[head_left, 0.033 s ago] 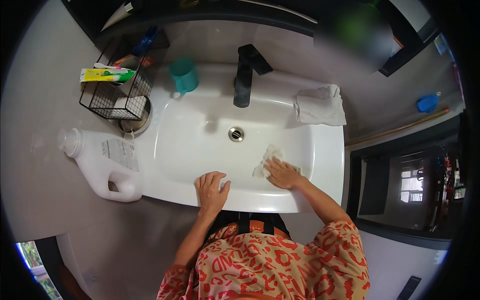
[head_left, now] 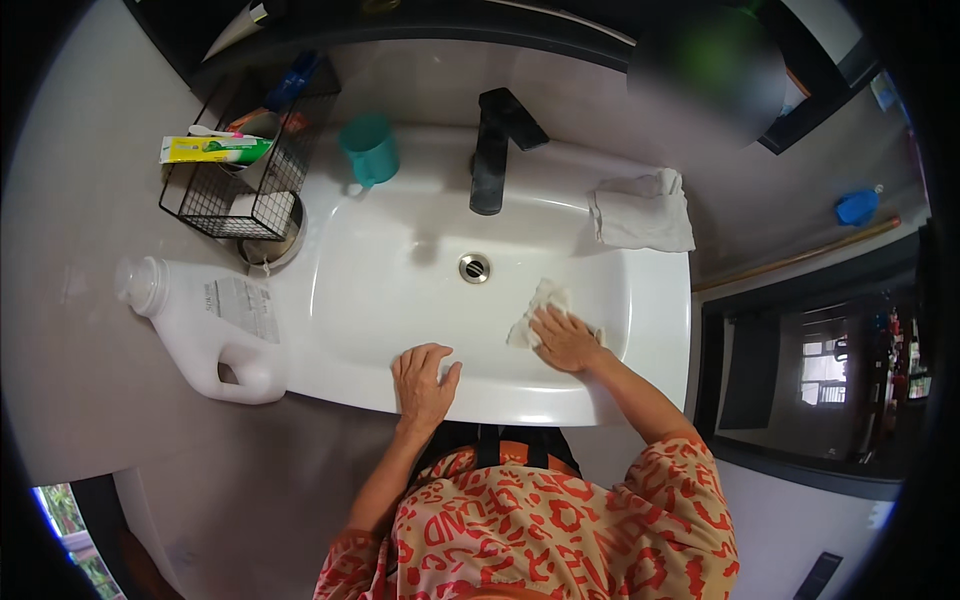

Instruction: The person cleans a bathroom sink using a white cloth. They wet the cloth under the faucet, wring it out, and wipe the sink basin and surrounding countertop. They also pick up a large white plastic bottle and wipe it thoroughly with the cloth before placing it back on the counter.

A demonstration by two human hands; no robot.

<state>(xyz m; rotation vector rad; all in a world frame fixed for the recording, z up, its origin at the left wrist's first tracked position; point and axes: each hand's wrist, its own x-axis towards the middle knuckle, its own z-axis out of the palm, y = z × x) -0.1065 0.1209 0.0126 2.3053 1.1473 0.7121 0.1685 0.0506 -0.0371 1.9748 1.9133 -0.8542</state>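
My right hand presses a crumpled off-white cloth against the right side of the white washbasin. Its fingers lie over the cloth, and a bit of cloth shows by the wrist. At the basin's front edge rests my left hand, holding nothing, with its thumb apart and its fingers loosely bent. The metal drain sits uncovered between the two hands and the black faucet.
A folded white cloth lies on the back right rim. Toward the back left stand a teal mug and a black wire basket holding a toothpaste tube. A large white jug is at the left edge.
My right hand has slid slightly away from me with the cloth under it. The left hand stays in place on the rim.
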